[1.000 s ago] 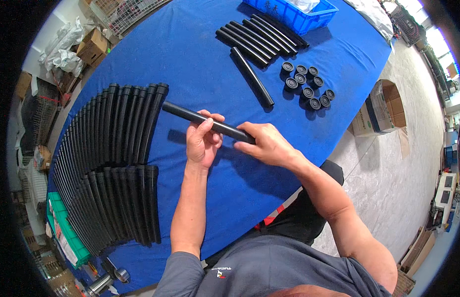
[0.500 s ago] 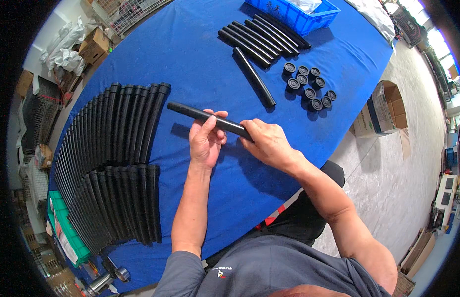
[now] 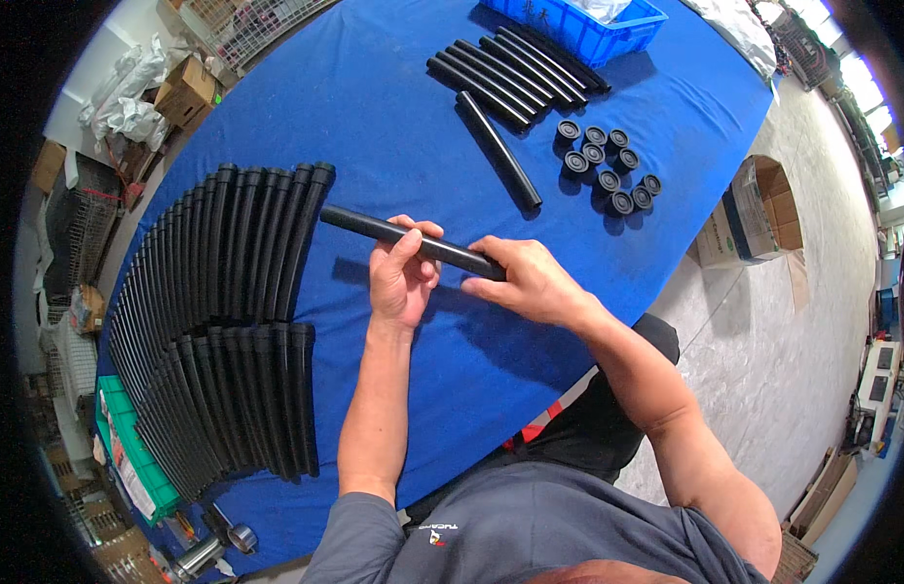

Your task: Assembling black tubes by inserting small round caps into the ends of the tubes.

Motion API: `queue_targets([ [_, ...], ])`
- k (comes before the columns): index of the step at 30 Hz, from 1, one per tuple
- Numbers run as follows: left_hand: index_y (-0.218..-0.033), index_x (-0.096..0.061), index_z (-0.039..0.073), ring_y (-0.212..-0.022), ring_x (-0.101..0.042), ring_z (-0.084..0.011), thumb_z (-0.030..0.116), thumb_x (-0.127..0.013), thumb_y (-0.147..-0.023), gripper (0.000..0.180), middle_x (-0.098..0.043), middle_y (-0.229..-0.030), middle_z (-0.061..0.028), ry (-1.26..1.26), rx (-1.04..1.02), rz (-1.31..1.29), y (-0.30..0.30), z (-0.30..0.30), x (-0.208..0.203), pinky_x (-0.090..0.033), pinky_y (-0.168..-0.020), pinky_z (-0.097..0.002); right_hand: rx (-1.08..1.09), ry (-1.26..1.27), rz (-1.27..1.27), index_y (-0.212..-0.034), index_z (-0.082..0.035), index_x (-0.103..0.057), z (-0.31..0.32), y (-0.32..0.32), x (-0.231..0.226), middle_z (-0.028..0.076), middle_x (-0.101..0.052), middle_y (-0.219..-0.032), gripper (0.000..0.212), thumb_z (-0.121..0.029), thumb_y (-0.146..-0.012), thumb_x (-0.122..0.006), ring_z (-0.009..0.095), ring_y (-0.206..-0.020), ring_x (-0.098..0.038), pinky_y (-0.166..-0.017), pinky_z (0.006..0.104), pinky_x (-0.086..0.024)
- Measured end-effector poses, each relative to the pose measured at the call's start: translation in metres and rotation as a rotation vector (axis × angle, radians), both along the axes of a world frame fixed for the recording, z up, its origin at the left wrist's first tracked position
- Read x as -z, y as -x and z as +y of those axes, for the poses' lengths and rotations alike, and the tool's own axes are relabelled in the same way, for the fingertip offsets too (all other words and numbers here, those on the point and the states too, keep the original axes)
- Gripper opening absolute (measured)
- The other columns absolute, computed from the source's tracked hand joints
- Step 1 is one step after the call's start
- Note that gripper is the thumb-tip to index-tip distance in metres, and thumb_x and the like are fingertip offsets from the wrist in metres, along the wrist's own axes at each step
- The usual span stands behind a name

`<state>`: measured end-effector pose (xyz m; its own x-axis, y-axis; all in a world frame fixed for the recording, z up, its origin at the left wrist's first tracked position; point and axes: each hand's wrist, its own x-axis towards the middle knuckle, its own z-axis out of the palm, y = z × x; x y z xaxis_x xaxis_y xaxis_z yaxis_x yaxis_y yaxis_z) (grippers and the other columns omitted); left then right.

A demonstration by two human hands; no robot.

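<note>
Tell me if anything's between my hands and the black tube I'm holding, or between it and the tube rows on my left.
Nothing visible: the left hand and right hand hold the black tube directly, and only blue cloth shows between its left end and the tube rows.

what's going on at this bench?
A person is holding a black tube over a blue-covered table: the left hand grips it around the middle, the right hand covers its right end. Two rows of black tubes with wider ends lie to the left. Plain black tubes and round black pieces lie farther off, near a blue crate.
</note>
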<state>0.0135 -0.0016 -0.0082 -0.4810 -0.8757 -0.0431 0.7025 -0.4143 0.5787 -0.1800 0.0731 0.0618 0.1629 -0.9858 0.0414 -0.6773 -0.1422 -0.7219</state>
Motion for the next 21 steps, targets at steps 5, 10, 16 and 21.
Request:
queue_targets([
  [5,-0.109,-0.059,0.01,-0.059,-0.061,-0.013,0.015,-0.059,-0.097,0.013,-0.069,-0.101,-0.0161,-0.068,-0.044,-0.05,0.007,0.003,-0.004,-0.05,-0.048,-0.0251,0.082,0.326,0.198,-0.108,0.0,-0.062,0.005,-0.007,0.023,0.016,-0.064,-0.079,0.036,-0.024,-0.083,-0.073,0.03,-0.071,-0.065,-0.063,0.0392,-0.049],
  [10,-0.106,-0.056,0.01,-0.059,-0.062,-0.0129,0.012,-0.062,-0.095,0.012,-0.068,-0.101,-0.0183,-0.035,0.003,-0.021,0.004,0.003,-0.007,-0.05,-0.046,-0.0244,-0.049,0.038,-0.049,-0.115,-0.005,-0.059,0.002,0.003,0.021,0.012,-0.058,-0.083,0.04,-0.017,-0.08,-0.073,0.029,-0.073,-0.063,-0.062,0.0408,-0.051],
  [16,-0.107,-0.054,0.01,-0.058,-0.061,-0.0122,0.008,-0.063,-0.093,0.016,-0.068,-0.099,-0.0167,-0.086,-0.053,-0.076,0.01,0.003,-0.01,-0.049,-0.046,-0.0244,0.095,0.423,0.221,-0.093,0.0,-0.062,0.0,-0.005,0.021,0.014,-0.063,-0.071,0.028,-0.026,-0.086,-0.071,0.023,-0.063,-0.064,-0.058,0.0341,-0.048],
  [21,-0.11,-0.053,0.014,-0.059,-0.057,-0.012,0.009,-0.066,-0.085,0.028,-0.067,-0.099,-0.013,0.072,0.063,-0.132,-0.007,0.008,-0.016,-0.045,-0.045,-0.0224,-0.178,-0.264,-0.243,-0.092,0.0,-0.061,-0.004,0.001,0.003,0.005,-0.054,-0.062,0.033,-0.032,-0.088,-0.071,0.013,-0.052,-0.054,-0.049,0.033,-0.043],
])
